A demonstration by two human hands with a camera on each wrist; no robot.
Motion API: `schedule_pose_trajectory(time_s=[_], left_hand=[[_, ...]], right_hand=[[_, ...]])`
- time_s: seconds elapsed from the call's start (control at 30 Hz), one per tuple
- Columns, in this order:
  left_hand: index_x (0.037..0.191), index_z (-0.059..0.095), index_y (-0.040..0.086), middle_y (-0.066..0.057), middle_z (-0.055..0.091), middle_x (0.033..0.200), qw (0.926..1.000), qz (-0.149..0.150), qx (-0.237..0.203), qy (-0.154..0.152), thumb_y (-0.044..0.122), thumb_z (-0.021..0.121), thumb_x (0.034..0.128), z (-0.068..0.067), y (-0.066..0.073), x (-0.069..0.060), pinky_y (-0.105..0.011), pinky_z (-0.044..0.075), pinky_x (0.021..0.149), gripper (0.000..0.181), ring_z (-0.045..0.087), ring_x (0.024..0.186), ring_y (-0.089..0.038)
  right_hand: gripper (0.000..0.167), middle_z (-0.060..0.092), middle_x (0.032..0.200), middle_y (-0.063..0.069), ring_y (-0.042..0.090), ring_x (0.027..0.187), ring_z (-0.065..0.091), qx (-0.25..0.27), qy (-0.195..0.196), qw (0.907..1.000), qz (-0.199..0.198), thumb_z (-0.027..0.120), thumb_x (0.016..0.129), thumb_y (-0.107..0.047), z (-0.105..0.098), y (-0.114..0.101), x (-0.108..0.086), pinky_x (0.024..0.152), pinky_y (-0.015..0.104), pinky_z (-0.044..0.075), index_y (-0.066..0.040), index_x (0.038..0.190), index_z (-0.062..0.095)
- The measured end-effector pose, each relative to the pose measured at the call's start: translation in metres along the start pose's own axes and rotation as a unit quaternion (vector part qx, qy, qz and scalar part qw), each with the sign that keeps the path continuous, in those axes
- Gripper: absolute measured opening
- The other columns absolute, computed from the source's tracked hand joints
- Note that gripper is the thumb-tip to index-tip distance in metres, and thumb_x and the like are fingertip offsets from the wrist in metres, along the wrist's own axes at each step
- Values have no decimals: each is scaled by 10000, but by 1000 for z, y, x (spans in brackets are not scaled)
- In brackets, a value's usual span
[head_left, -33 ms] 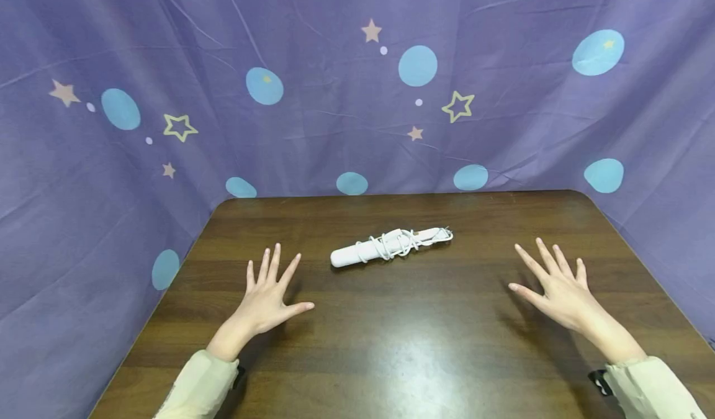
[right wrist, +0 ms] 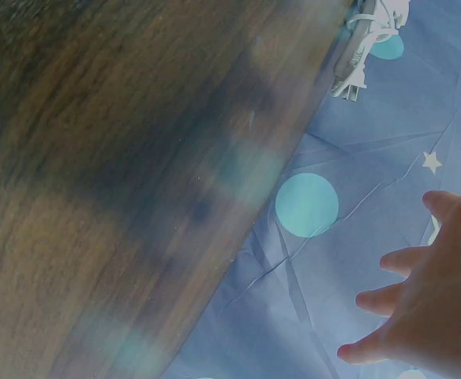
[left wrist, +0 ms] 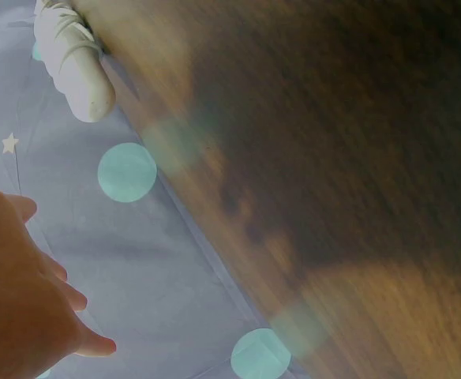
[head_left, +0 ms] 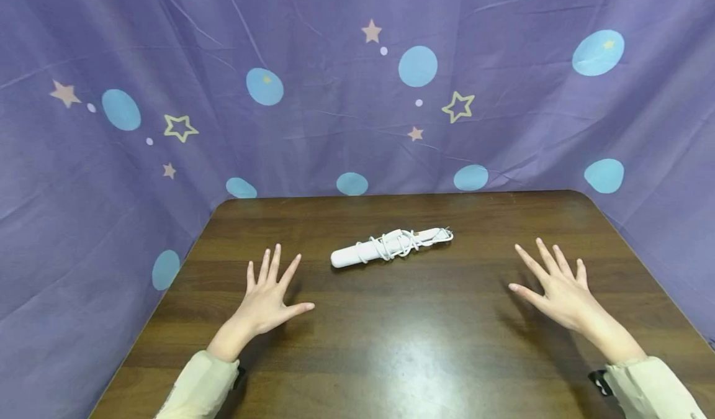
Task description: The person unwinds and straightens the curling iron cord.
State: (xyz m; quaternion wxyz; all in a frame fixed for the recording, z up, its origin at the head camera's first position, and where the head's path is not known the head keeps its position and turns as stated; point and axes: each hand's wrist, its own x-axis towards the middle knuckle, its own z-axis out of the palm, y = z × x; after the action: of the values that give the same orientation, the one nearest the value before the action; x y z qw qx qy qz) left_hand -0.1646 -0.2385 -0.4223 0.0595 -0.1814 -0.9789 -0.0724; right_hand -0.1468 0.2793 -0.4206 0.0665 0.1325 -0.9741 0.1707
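Observation:
A white, rod-shaped appliance [head_left: 347, 257] with a rounded left end lies slightly aslant on the wooden table [head_left: 357, 344], its white cord wound around it. Its exact kind is hard to tell. In the right wrist view a pronged plug [right wrist: 350, 82] shows at its other end. My left hand [head_left: 264, 305] hovers to the left of the appliance and nearer to me, fingers spread, holding nothing. Farther off on the right, my right hand [head_left: 565, 300] is held the same way, spread and without contact with the appliance. Shadows fall on the tabletop below both hands.
A purple curtain [head_left: 324, 139] with blue dots and stars hangs behind the table and along its left and right sides. Light sleeves [head_left: 200, 382] cover both forearms, and a dark band [head_left: 601, 382] shows at the right wrist.

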Motion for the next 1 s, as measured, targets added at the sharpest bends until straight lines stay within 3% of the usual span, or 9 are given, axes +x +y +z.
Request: schedule_pose_trajectory(time_s=[0.37,0.8,1.0], left_hand=[[1418,168,218,-157,-107,1461,9996,149,30,228,667,516,703,3,0,2,-620,-23,951,913,-76,1318,-357],[1401,241,180,-162,-63,1465,9987,379,25,336,641,530,716,3,14,25,-597,-32,970,875,-27,1319,-372],[1388,277,141,-203,28,1456,9978,523,-24,417,573,557,746,5,22,37,-587,-4,982,823,7,1319,-373]], right_hand=[[718,22,1450,224,463,1284,3,98,59,9999,-66,482,853,-465,5,0,8,895,655,-116,-297,1421,77],[701,73,1431,264,477,1272,71,1035,-415,9938,33,482,861,-445,16,-7,45,902,670,-17,-190,1422,148],[668,169,1400,289,471,1250,178,1336,-250,9905,-220,513,860,-383,28,-10,66,908,657,92,-89,1392,236]])
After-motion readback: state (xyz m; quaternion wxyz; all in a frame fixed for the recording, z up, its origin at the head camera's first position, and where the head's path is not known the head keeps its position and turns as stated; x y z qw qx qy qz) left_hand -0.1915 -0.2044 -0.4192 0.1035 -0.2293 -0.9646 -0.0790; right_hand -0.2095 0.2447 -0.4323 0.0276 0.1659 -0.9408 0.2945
